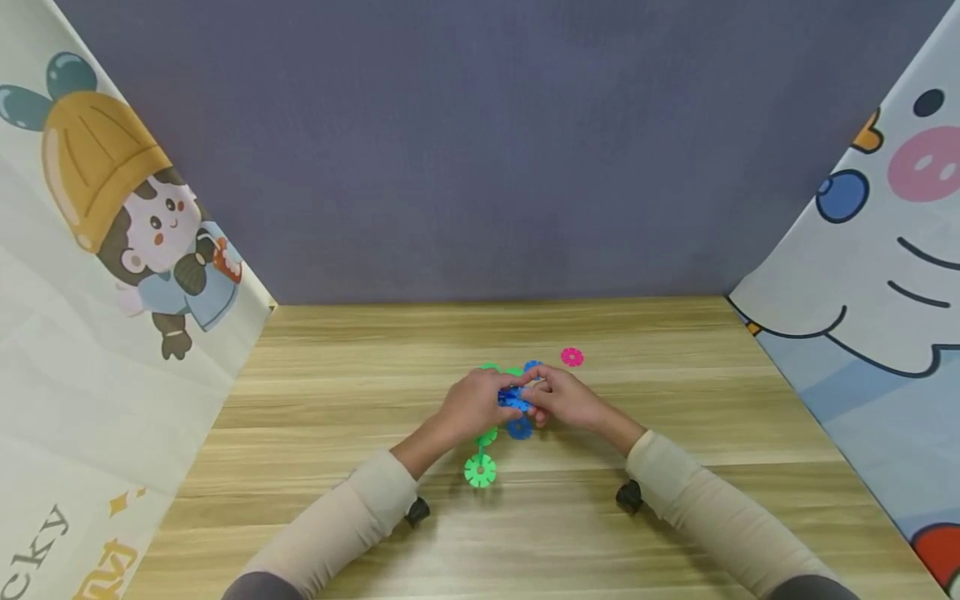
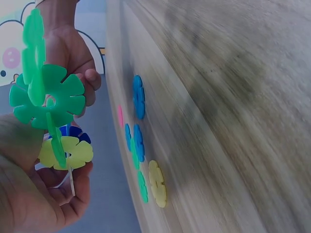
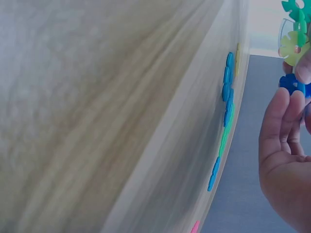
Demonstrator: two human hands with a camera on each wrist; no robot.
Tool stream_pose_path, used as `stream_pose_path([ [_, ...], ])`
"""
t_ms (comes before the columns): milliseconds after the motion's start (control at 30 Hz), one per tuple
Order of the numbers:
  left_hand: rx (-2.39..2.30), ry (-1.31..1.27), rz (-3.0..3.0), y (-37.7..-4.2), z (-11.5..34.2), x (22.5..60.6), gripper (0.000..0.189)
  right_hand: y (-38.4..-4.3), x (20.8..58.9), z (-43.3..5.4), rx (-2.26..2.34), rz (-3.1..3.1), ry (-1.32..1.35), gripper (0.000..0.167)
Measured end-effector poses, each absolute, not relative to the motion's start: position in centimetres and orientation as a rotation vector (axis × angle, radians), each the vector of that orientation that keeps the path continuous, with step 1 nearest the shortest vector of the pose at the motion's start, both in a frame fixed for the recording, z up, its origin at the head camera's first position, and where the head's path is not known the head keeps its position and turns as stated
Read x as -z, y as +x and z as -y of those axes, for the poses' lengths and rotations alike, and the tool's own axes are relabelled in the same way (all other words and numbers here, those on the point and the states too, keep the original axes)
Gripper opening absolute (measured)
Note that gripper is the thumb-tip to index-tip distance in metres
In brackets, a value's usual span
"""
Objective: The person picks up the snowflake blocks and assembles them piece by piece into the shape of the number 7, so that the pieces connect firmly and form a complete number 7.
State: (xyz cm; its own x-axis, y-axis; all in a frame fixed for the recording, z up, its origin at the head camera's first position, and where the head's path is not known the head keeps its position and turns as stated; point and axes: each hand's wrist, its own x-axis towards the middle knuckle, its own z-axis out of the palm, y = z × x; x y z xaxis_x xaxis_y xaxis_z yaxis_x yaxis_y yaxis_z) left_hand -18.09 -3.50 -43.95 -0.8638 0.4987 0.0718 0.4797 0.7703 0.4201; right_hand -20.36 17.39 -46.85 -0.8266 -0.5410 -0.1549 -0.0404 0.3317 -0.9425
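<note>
Left fingers [image 2: 81,191]: curled round a chain of interlocked flower-shaped discs, near its yellow disc [image 2: 68,153].
Right fingers [image 3: 273,119]: pinching the chain's dark blue disc [image 3: 291,83], between both hands.
Chain end: a bright green disc [image 1: 480,471], on the person's side of the left fingers.
Blue discs on desk [image 1: 360,367]: one [image 1: 519,428] nearer the person than the fingers, another [image 1: 533,367] just beyond them.
Green discs on desk: beyond the left fingers, partly hidden by the hands from above.
Pink disc [image 1: 572,357]: past the right fingers, apart.

Left hand [image 1: 476,402] curled, right hand [image 1: 566,400] pinching
</note>
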Motion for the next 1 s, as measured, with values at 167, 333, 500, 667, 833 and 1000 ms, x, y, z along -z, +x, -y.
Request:
stream_pose_path([
  [167, -0.661, 0.771, -2.913, -18.2, 3.9, 44.1, 0.048, -20.8, 46.9, -17.7, 1.49, -2.199, -0.495, 0.032],
  [333, -0.657, 0.751, -2.902, -18.0, 4.4, 44.0, 0.045, -22.0, 47.2, -18.5, 1.372, -2.382, -0.541, 0.031],
  [500, -0.655, 0.762, -2.897, -18.0, 4.8, 44.2, 0.041, -23.7, 47.5, -20.0, 1.126, -2.694, -0.666, 0.025],
  [667, -0.642, 0.743, -2.89, -17.8, 5.0, 44.3, 0.041, -25.4, 48.3, -21.7, 0.944, -2.908, -0.636, 0.022],
  [833, -0.632, 0.722, -2.883, -17.6, 5.2, 44.1, 0.043, -26.7, 48.7, -22.5, 0.83, -2.983, -0.593, 0.023],
  [1000, -0.615, 0.732, -2.893, -17.4, 5.4, 44.1, 0.045, -27.2, 48.6, -22.9, 0.703, -3.033, -0.537, 0.029],
])
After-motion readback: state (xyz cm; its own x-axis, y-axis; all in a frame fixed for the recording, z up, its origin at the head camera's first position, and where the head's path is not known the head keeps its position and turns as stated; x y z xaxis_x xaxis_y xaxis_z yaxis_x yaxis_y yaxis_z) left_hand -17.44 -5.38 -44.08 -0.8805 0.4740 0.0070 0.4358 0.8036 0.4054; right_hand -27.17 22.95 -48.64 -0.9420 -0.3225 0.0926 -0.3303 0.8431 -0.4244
